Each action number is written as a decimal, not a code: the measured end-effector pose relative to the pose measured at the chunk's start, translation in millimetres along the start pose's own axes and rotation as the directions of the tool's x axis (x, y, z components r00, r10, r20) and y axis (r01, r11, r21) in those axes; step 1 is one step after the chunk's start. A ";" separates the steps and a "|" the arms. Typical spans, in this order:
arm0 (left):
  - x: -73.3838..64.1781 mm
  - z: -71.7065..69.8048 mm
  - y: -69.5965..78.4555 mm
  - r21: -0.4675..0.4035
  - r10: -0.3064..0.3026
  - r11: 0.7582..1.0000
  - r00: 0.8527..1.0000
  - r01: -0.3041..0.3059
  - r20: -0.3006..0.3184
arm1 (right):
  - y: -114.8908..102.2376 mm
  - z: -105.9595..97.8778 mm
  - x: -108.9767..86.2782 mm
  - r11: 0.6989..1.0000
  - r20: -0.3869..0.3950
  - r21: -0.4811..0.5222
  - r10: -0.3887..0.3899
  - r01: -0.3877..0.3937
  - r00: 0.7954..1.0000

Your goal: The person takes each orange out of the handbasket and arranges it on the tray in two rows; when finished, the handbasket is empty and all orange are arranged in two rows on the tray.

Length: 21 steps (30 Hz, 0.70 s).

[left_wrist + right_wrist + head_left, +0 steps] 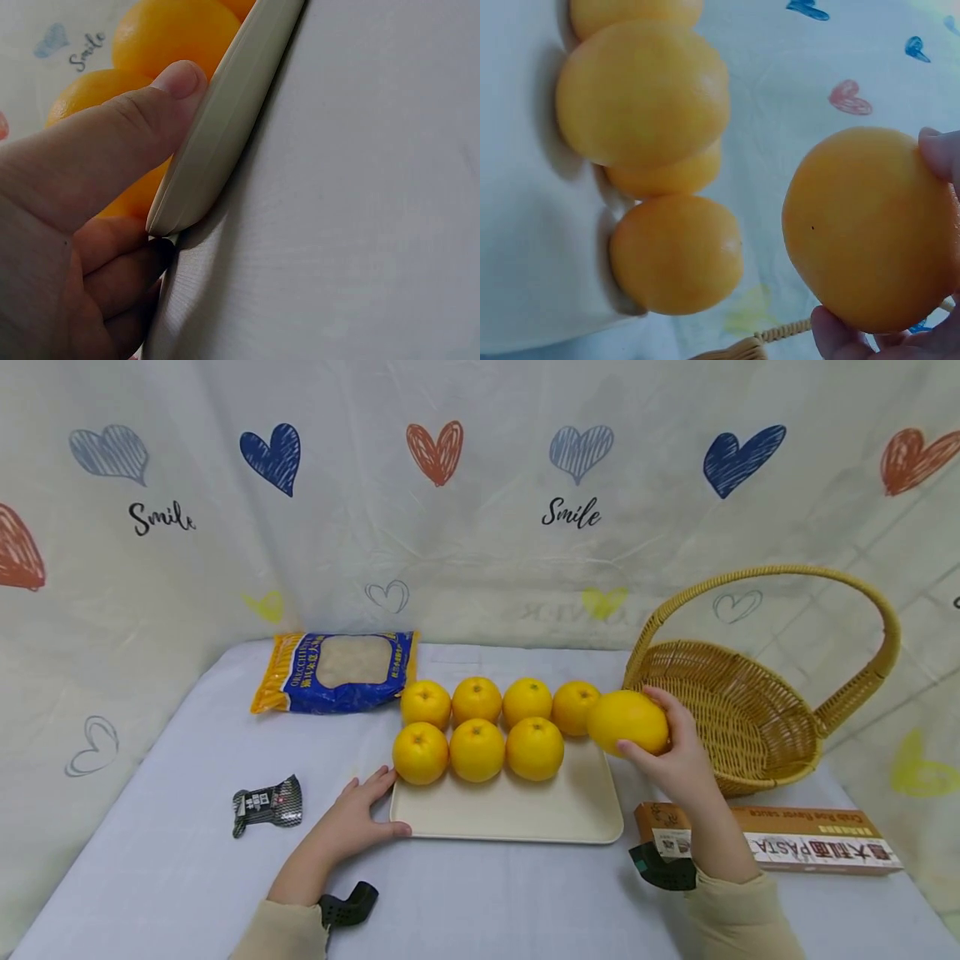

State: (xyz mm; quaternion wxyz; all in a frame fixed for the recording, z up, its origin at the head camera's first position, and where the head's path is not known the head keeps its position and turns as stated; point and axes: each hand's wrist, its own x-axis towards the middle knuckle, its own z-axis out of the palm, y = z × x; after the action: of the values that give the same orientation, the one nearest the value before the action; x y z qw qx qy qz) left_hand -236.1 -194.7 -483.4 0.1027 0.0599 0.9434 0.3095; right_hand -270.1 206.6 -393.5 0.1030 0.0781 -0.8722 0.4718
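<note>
In the head view my right hand (681,764) grips an orange (627,722) above the right end of a cream tray (510,815). Thumb and fingers lie on opposite sides of this orange (870,232) in the right wrist view. Two rows of oranges (477,750) fill the back and middle of the tray, with bare tray at the front right. At the tray's front left corner, my left hand (348,828) holds the edge. The left wrist view has its thumb (161,97) on the rim and the other fingers curled at the corner.
A wicker basket (735,710) with a tall handle stands right of the tray. In front of it lies a pasta box (810,839), under the right forearm. A blue and yellow pasta bag (341,672) lies back left, and a small dark packet (267,804) is left of the left hand.
</note>
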 end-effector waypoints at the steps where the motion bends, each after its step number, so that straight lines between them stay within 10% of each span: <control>1: -0.2 -0.5 0.3 0.001 -0.002 1.000 1.000 0.002 0.000 | -0.2 0.9 -0.5 1.000 0.014 0.005 0.020 -0.020 1.000; 21: 0.2 -0.4 1.6 0.004 -0.013 1.000 1.000 0.013 0.011 | -1.1 4.2 0.3 0.989 0.147 -0.078 0.133 -0.122 0.980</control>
State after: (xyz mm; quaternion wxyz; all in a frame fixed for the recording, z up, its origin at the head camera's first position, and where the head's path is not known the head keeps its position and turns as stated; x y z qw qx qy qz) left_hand -236.3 -193.7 -482.2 0.1098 0.0555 0.9438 0.3067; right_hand -270.6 202.5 -394.7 0.0085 0.0541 -0.8964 0.4399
